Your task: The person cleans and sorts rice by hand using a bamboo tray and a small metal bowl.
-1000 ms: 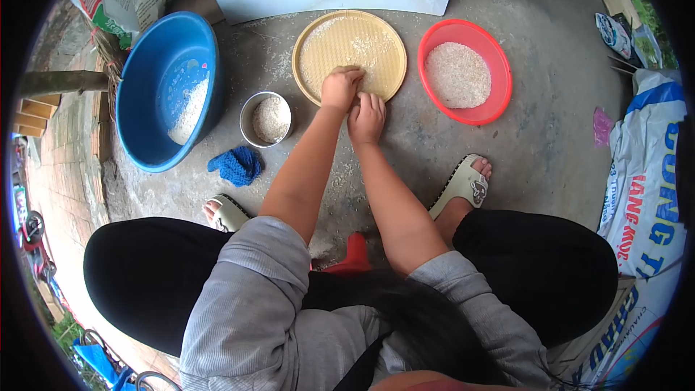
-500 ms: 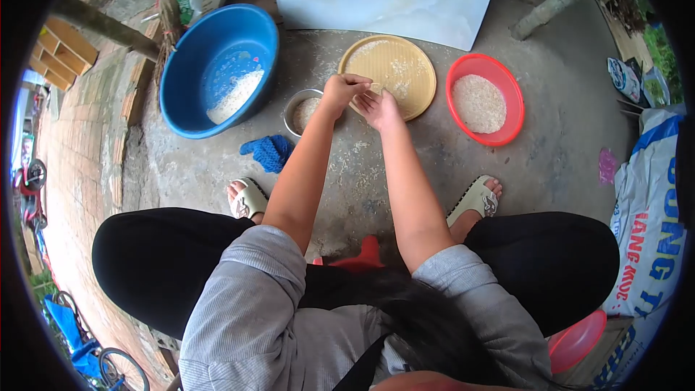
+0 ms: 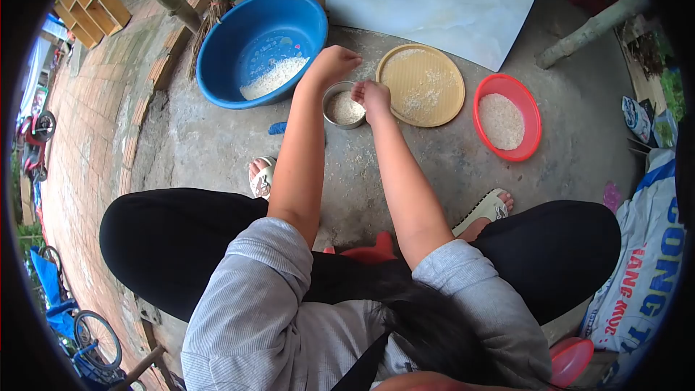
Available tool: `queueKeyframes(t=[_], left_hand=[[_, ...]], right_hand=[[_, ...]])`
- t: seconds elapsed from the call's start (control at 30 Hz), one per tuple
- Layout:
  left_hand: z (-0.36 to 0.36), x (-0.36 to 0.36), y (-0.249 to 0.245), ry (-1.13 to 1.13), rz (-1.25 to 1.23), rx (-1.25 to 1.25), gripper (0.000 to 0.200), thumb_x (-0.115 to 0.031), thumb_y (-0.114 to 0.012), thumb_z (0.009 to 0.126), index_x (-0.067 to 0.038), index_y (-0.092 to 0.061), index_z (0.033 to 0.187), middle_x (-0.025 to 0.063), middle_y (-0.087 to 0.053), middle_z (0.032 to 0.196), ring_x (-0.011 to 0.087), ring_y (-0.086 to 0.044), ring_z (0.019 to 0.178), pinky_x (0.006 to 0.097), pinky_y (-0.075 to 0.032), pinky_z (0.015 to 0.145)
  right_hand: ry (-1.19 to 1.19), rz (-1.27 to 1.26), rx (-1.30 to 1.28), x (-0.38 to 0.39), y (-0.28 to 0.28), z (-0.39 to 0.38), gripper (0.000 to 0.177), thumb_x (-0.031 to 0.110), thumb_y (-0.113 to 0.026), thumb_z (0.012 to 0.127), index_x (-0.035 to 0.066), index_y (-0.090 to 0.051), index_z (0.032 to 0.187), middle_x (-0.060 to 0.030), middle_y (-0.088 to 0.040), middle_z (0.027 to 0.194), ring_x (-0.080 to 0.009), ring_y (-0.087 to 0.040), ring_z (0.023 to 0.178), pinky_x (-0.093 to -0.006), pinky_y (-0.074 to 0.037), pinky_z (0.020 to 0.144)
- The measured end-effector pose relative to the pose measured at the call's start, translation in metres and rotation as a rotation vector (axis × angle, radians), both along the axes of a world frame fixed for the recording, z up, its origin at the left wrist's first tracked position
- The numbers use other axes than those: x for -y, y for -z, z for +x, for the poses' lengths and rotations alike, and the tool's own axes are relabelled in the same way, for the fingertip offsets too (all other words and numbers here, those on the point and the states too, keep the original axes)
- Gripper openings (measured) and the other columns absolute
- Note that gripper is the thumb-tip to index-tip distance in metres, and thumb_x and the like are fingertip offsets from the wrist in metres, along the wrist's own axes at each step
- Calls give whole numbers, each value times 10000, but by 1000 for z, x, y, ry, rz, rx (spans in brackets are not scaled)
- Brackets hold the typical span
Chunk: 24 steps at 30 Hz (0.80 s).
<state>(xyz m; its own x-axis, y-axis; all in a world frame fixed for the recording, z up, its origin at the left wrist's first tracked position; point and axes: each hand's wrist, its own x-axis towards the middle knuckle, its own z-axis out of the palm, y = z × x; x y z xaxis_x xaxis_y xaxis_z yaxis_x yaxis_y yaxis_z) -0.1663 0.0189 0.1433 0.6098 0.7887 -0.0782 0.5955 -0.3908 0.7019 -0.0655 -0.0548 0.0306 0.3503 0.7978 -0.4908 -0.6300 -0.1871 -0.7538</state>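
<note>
My left hand [image 3: 334,66] is in the air between the blue basin [image 3: 217,85] and the round tan tray [image 3: 447,110], its fingers drawn together; anything in them is hidden. My right hand [image 3: 373,98] has curled fingers over the right rim of a small metal bowl [image 3: 347,125]. That bowl contains pale grains [image 3: 343,110], which look like rice. Whether the right fingers hold any is too small to tell. More white grains are heaped in the basin, and some lie scattered on the tray.
A red bowl [image 3: 538,127] of grains stands right of the tray. Behind it all lies a pale board [image 3: 434,3]. A blue cloth item [image 3: 277,128] is partly hidden by my left forearm. Large printed sacks [image 3: 637,261] stand at right; a wooden post [image 3: 594,29] slants at upper right.
Both hands have moved left from the tray's near edge toward the metal bowl, and they have drawn apart. My right hand's fingers were spread palm up and are now curled. The view has shifted.
</note>
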Motion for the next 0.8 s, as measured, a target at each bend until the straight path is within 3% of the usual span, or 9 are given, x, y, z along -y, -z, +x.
queueKeyframes(t=[0.03,0.07,0.17,0.33,0.47,0.63,0.7,0.77,0.8], left_hand=[[-7,-2,-4,-9,0,1,294,-231,-607,816,-26,-669,1018,154,-678,935,221,-648,866,316,-476,802],[-14,-3,-8,-80,0,64,303,-234,-601,820,-24,-665,1029,154,-675,957,218,-643,890,312,-469,818],[-27,-9,-7,-157,-16,143,339,-243,-587,826,-16,-644,1071,155,-664,1009,224,-632,946,307,-453,851],[-21,-14,7,-212,-11,123,330,-230,-581,824,-12,-646,1064,157,-665,1002,238,-634,952,310,-459,843],[8,-8,39,-110,29,99,313,-249,-621,780,-31,-670,999,191,-651,950,311,-635,898,354,-483,817],[59,22,81,118,65,-129,525,-324,-662,758,-44,-568,1192,215,-613,1067,353,-572,1029,393,-428,911],[78,34,102,189,-48,-209,656,-342,-679,738,-50,-474,1288,211,-530,1224,355,-499,1143,383,-395,963],[96,45,143,310,164,-191,775,-346,-691,723,-60,-360,1362,196,-405,1357,355,-390,1252,373,-366,1010],[107,50,144,344,118,-336,878,-379,-708,708,-89,-267,1410,160,-238,1465,369,-211,1349,410,-262,1083]], right_hand=[[-110,95,233,-1,-3,-6,206,181,-520,865,-12,-584,835,-150,-602,684,-248,-605,612,-330,-515,579],[-270,46,1143,1,-6,-9,252,212,-557,843,2,-616,969,-163,-644,809,-326,-630,768,-377,-510,698],[-287,113,1500,12,8,-15,274,237,-577,825,49,-641,1014,-157,-644,941,-347,-597,937,-390,-475,805],[-144,-9,1166,24,13,15,229,163,-575,792,33,-636,971,-168,-617,978,-318,-580,945,-405,-456,826],[95,-155,1347,34,29,56,228,108,-551,772,21,-622,971,-169,-610,988,-325,-569,938,-412,-446,835],[239,-472,1563,67,43,95,307,88,-552,761,4,-587,1054,-192,-568,1114,-344,-495,1093,-433,-360,970],[178,-576,1512,83,51,102,411,95,-566,761,4,-531,1160,-194,-509,1226,-341,-408,1218,-444,-295,1035],[116,-640,1546,95,60,106,473,105,-536,791,-2,-466,1246,-195,-429,1328,-343,-305,1305,-436,-260,1066],[124,-655,1546,99,68,108,473,105,-536,791,-2,-466,1246,-195,-429,1328,-343,-305,1305,-436,-260,1066]])
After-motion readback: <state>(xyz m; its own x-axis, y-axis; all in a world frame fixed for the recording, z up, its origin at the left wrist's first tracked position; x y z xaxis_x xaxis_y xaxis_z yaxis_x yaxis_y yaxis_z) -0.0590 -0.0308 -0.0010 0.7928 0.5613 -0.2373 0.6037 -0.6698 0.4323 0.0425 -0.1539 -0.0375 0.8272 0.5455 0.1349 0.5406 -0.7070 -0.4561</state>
